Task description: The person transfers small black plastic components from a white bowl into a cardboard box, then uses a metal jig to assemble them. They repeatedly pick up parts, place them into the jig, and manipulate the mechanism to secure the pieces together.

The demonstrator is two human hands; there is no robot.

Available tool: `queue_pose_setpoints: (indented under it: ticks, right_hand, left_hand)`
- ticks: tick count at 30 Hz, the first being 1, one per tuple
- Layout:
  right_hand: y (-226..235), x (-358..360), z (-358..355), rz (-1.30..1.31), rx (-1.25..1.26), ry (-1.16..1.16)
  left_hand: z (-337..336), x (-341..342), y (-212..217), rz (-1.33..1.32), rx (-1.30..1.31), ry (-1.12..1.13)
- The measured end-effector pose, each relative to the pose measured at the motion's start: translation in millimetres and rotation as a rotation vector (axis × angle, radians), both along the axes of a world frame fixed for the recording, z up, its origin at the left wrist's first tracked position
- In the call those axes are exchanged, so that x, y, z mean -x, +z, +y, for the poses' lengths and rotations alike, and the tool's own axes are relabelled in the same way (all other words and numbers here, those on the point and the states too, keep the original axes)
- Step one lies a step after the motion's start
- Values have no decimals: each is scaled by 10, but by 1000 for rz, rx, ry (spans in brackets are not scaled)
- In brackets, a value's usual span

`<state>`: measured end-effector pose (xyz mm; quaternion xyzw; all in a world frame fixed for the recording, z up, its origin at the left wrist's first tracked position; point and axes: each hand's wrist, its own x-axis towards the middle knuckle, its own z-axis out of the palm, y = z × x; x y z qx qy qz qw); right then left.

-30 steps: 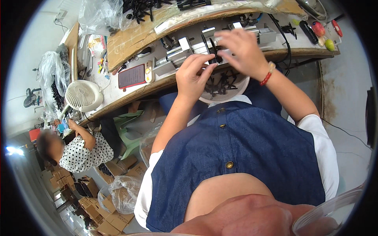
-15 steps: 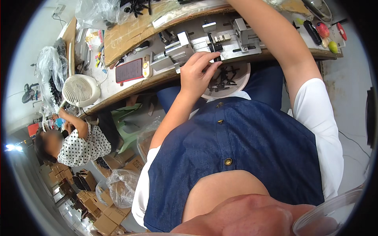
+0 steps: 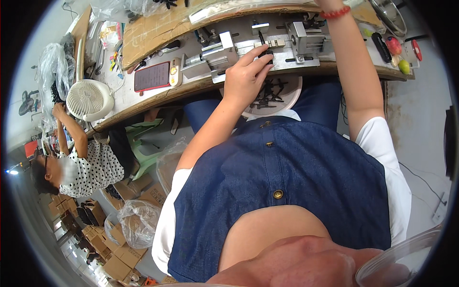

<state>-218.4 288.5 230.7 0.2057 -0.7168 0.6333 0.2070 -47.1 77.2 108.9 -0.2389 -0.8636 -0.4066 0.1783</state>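
My left hand is at the middle of a metal clamping fixture on the bench edge. Its fingers close around a slim black part, which stands across the fixture's centre beside a small block with metal pieces. My right hand is cut off by the top edge, beyond the fixture's right-hand block; only its wrist end shows, with a red bead bracelet, and its fingers are out of sight. Below the bench edge, a round pale basket on my lap holds several black parts.
A phone in a red case lies left of the fixture, near a white fan. Cardboard covers the bench behind. At the right are a black object and a green fruit-like thing. A co-worker sits at the left.
My right arm has drawn back, so its wrist and bracelet now show. My left fingers have moved farther along the black part. The co-worker's arms have risen, and the view has shifted slightly.
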Motion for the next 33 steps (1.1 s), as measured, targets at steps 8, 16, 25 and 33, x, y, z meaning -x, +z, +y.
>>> queue_pose_setpoints:
  ticks: [8,16,25,33]
  right_hand:
    - [-232,-909,-118,25,226,-6]
    - [-512,-1641,-82,171,-436,-18]
    - [-922,-1732,-299,301,-928,-73]
    - [-999,-1661,-275,394,-1034,-110]
  left_hand:
    - [9,-39,60,25,63,35]
    - [-116,216,382,83,-3,-32]
    - [295,1333,1084,205,382,199]
    - [110,1383,1213,12,400,207]
